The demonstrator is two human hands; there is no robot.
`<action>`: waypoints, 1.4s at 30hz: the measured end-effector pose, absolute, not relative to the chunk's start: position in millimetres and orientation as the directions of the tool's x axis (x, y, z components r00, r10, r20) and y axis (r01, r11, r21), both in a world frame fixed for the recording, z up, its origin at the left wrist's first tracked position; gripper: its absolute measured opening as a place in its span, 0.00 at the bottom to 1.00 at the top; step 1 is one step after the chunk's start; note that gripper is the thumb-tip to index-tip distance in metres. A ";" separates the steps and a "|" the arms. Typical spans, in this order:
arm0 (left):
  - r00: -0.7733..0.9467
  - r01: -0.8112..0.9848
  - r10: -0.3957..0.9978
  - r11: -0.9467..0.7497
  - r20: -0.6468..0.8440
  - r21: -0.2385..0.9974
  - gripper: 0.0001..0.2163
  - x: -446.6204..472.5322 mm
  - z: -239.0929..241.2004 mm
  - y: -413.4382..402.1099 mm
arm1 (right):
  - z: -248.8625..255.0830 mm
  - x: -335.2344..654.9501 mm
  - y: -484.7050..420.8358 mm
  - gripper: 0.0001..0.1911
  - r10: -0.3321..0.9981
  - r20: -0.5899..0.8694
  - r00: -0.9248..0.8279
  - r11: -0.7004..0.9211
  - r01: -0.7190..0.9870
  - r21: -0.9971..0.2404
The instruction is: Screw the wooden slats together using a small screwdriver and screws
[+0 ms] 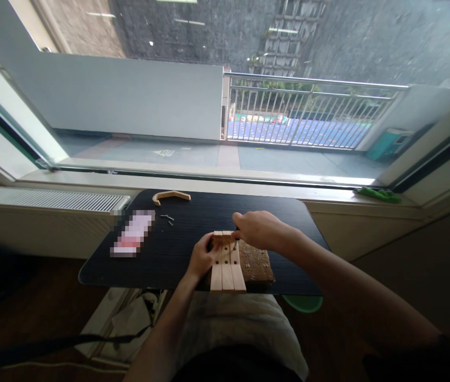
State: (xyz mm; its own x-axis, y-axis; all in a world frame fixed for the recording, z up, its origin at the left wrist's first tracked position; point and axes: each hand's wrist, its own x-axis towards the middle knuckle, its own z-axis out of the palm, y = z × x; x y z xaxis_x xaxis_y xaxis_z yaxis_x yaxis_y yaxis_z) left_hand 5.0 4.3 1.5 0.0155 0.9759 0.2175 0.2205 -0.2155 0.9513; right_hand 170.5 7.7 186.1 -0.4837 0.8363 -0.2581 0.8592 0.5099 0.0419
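Observation:
A light wooden slatted piece (227, 273), made of several narrow strips with dark holes, sits near the table's front edge. My left hand (202, 258) is closed around its left side, fingers at the upper end. Above its right upper part, my right hand (259, 229) is closed with the fingers pinched on a thin-shafted tool (235, 243). The shaft points down at a hole; its exact kind is hidden by the fingers. Partly under the wooden piece and to its right lies a brown textured block (254, 262).
On the black table (185, 239) lie a curved wooden part (173, 194), a few small metal pieces (168, 217) and a blurred pinkish item (134, 233). A window sill (209, 183) borders the far edge. A green basin (304, 303) sits below the right front edge.

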 end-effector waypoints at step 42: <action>0.007 0.230 0.975 -0.217 0.221 0.949 0.10 5.4 -1.1 4.8 | 185.5 159.6 3.7 0.18 0.902 -0.198 -0.384 0.414 0.899 0.145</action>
State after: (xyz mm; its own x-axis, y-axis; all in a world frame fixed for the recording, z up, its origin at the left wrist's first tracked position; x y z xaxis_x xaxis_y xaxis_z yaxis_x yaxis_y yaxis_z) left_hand 5.4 4.8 -1.1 0.0073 0.9752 0.2211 0.2302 -0.2168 0.9487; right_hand 159.6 3.7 185.5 -0.3836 0.9020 -0.1979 0.8987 0.4140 0.1447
